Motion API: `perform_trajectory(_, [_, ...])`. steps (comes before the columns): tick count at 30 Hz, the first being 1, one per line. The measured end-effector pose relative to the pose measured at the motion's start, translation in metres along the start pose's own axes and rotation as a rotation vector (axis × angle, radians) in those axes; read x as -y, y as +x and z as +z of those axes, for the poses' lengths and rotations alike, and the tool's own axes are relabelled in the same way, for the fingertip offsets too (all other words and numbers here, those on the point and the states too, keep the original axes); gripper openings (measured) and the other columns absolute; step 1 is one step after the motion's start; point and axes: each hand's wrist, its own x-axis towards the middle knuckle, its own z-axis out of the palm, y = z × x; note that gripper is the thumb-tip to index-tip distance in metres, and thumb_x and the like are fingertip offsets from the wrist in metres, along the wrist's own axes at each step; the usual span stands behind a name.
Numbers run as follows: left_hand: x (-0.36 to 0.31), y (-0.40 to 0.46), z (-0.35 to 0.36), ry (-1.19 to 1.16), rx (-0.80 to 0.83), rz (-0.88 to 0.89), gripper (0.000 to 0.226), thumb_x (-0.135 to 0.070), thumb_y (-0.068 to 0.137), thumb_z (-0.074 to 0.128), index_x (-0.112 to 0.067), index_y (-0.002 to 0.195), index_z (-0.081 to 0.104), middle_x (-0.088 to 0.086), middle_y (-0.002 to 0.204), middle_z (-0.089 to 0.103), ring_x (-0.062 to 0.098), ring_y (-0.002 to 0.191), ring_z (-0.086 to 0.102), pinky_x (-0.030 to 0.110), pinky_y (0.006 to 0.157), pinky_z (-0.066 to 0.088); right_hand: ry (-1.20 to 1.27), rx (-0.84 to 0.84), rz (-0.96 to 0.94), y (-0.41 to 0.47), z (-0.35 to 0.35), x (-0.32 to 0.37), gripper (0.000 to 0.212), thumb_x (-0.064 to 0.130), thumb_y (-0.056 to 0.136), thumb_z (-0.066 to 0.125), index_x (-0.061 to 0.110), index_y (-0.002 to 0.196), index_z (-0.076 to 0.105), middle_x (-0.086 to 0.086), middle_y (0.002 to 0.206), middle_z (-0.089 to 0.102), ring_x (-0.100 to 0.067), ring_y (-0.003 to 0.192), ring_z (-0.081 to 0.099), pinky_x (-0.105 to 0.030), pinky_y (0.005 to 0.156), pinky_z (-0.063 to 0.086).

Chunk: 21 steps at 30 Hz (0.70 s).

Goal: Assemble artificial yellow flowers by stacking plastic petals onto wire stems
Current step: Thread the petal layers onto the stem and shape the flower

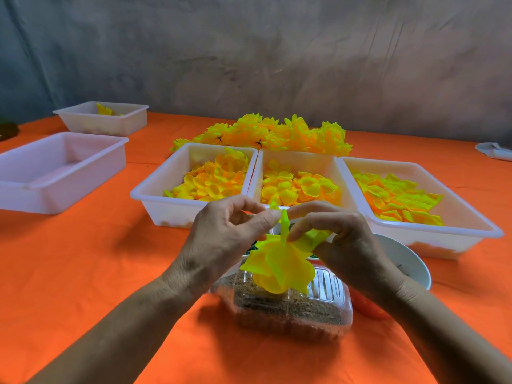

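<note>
left hand (pixel 221 234): above the orange-clothed table (pixel 83 273), fingertips pinching the top of a half-built yellow plastic-petal flower (pixel 279 264)
flower: between both hands, hanging below the fingers, over a clear plastic clamshell box of brown bits (pixel 291 309)
right hand (pixel 343 236): fingers curled, pinching a yellow petal at the flower's upper right
white plastic trays: five; two at left, one bare (pixel 55 173), one far (pixel 102 117) with a few petals; three in a row holding loose yellow petals (pixel 194 176) (pixel 299 176) (pixel 415 195)
finished yellow flowers pile (pixel 266 133): one heap behind the row
white bowl (pixel 410 261): one, partly hidden behind right wrist
</note>
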Motion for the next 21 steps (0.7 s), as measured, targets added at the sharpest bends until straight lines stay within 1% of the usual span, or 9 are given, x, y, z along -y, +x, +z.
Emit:
perform_trajectory(3, [-0.004,-0.003,0.000,0.010,-0.022,0.010,0.044,-0.065,0.060,0.061,-0.023,0.070,0.065,-0.008,0.053,0.061,0.003,0.050,0.055,0.017,0.056,0.042,0.009,0.000,0.008,-0.001,0.000,-0.001,0.023,0.011,0.068,0.068,0.028,0.083,0.071,0.016,0.098,0.067,-0.005,0.097,0.063,-0.024,0.079,0.050])
perform_trajectory(5, [-0.008,-0.005,-0.001,0.101,-0.042,0.041,0.058,-0.077,0.054,0.053,-0.024,0.075,0.066,-0.011,0.050,0.059,0.000,0.051,0.055,0.012,0.052,0.040,0.008,-0.002,0.000,-0.001,0.001,-0.002,0.022,0.007,0.066,0.068,0.025,0.079,0.072,0.016,0.097,0.067,-0.006,0.096,0.063,-0.024,0.078,0.050])
perform_trajectory(8, [-0.011,-0.008,0.001,0.192,-0.038,0.055,0.061,-0.077,0.052,0.065,-0.026,0.086,0.064,-0.009,0.054,0.060,0.001,0.054,0.056,0.015,0.051,0.043,0.015,-0.007,-0.024,-0.001,0.000,-0.003,0.020,0.005,0.067,0.070,0.023,0.075,0.074,0.009,0.096,0.069,-0.011,0.094,0.065,-0.031,0.077,0.052])
perform_trajectory(10, [-0.009,-0.008,0.003,0.208,-0.052,0.061,0.046,-0.060,0.062,0.077,-0.025,0.087,0.064,-0.004,0.058,0.063,0.011,0.057,0.060,0.024,0.054,0.050,0.020,-0.015,-0.027,-0.001,0.001,-0.003,0.017,0.009,0.069,0.071,0.024,0.077,0.073,0.005,0.096,0.070,-0.013,0.094,0.066,-0.034,0.078,0.053])
perform_trajectory(12, [-0.005,-0.006,0.005,0.149,-0.069,0.027,0.022,-0.031,0.072,0.080,-0.023,0.086,0.065,0.003,0.071,0.070,0.027,0.069,0.066,0.040,0.063,0.056,0.032,-0.019,-0.017,-0.001,0.002,-0.002,0.018,0.009,0.069,0.071,0.025,0.076,0.073,0.005,0.096,0.070,-0.013,0.094,0.066,-0.034,0.079,0.053])
perform_trajectory(13, [-0.004,-0.006,0.005,0.107,-0.074,-0.006,0.018,-0.020,0.073,0.079,-0.022,0.084,0.065,0.005,0.077,0.071,0.031,0.073,0.067,0.044,0.067,0.056,0.035,-0.016,-0.018,-0.002,0.002,-0.002,0.017,0.010,0.069,0.071,0.026,0.075,0.074,0.006,0.096,0.069,-0.012,0.094,0.066,-0.032,0.078,0.053])
perform_trajectory(15, [-0.001,-0.005,0.006,0.008,-0.058,-0.075,0.019,-0.008,0.073,0.078,-0.019,0.082,0.065,0.005,0.083,0.072,0.026,0.071,0.067,0.039,0.067,0.056,0.025,-0.002,-0.029,-0.003,0.001,-0.002,0.015,0.012,0.070,0.072,0.026,0.076,0.073,0.007,0.097,0.066,-0.007,0.094,0.064,-0.027,0.077,0.051])
perform_trajectory(17, [0.001,-0.005,0.007,-0.096,-0.027,-0.118,0.020,0.000,0.073,0.075,-0.014,0.083,0.065,0.006,0.078,0.071,0.013,0.062,0.065,0.024,0.055,0.052,0.002,0.006,-0.051,-0.003,0.001,-0.002,0.012,0.012,0.071,0.072,0.024,0.076,0.074,0.006,0.097,0.063,-0.007,0.092,0.062,-0.024,0.073,0.050])
perform_trajectory(21, [0.003,-0.004,0.008,-0.152,-0.020,-0.141,0.019,0.006,0.074,0.072,-0.010,0.083,0.065,0.004,0.067,0.067,0.004,0.053,0.060,0.014,0.044,0.043,-0.077,-0.004,-0.140,-0.003,0.001,-0.002,0.011,0.005,0.069,0.071,0.013,0.075,0.076,0.003,0.087,0.064,-0.020,0.085,0.063,-0.035,0.067,0.050])
